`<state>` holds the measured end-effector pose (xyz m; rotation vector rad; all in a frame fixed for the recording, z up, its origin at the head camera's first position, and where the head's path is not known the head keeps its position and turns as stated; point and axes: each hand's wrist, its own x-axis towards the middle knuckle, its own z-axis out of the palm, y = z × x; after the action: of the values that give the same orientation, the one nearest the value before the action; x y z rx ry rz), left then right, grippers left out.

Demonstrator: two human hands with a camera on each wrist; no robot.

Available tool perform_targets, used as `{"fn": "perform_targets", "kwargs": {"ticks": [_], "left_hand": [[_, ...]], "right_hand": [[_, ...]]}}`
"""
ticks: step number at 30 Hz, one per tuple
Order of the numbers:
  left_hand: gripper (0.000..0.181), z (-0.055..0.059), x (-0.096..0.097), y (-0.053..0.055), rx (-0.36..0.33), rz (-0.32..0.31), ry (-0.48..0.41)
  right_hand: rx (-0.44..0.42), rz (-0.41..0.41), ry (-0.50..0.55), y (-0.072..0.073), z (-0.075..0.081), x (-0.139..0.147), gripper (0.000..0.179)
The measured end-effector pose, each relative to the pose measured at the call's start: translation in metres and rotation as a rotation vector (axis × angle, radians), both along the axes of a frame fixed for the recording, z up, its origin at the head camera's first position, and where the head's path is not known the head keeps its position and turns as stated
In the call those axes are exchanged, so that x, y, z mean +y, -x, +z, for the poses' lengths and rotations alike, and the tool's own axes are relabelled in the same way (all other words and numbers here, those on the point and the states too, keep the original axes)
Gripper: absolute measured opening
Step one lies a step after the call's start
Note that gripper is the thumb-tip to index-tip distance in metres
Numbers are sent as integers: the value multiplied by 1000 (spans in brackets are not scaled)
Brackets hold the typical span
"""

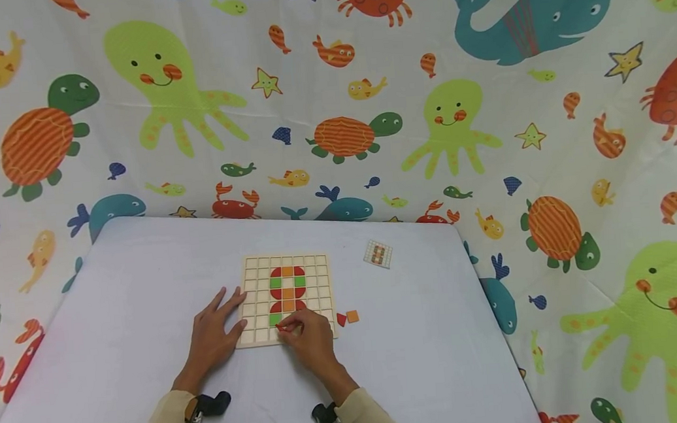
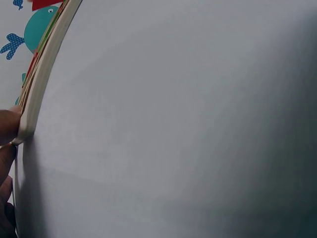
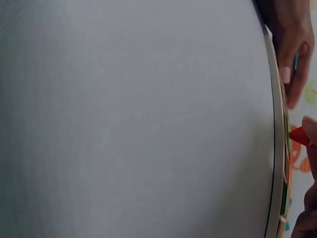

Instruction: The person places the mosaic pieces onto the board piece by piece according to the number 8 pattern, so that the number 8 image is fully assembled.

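A square wooden grid board (image 1: 256,302) lies on the white-covered table, with red rounded pieces, orange squares and green squares set in its middle columns. My left hand (image 1: 210,335) rests at the board's left edge, thumb and fingertips touching the rim, fingers fairly straight. Over the lower middle of the board, my right hand (image 1: 314,344) pinches a small red piece (image 3: 299,136) between thumb and finger, close to a green square (image 1: 275,319). The right hand hides some of the lower cells. In the left wrist view, only fingertips (image 2: 7,126) show at the board's edge.
A loose red piece (image 1: 341,319) and an orange square (image 1: 353,316) lie just right of the board. Farther back on the right is a small pattern card (image 1: 378,254). A sea-animal curtain (image 1: 307,96) hangs behind the table (image 1: 430,336).
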<state>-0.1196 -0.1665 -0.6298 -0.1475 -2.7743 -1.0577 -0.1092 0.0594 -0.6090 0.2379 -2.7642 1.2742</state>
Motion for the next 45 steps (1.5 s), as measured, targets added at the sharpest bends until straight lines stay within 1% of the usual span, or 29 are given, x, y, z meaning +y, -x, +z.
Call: {"fn": "perform_targets", "kwargs": {"ticks": [5, 10, 14, 21, 26, 30, 34, 40, 45], "left_hand": [[61, -1, -1, 0, 6, -2, 2], [61, -3, -1, 1, 5, -1, 2], [61, -3, -1, 1, 6, -1, 4], [61, -3, -1, 1, -3, 1, 8], [61, -2, 0, 1, 9, 0, 3], [61, -2, 0, 1, 12, 0, 3], [61, -2, 0, 1, 13, 0, -3], [61, -2, 0, 0, 8, 1, -7], [61, -1, 0, 1, 10, 0, -16]], "right_hand": [[47, 20, -132, -2, 0, -11, 15], [48, 48, -169, -2, 1, -16, 17], [23, 55, -175, -3, 2, -15, 20], [-16, 17, -142, 0, 1, -13, 15], [-42, -2, -125, 2, 1, -13, 13], [-82, -32, -115, 3, 2, -14, 14], [-114, -45, -104, 4, 3, -16, 13], [-116, -41, -89, 3, 5, -14, 14], [-106, -54, -32, 3, 6, -3, 14]]}}
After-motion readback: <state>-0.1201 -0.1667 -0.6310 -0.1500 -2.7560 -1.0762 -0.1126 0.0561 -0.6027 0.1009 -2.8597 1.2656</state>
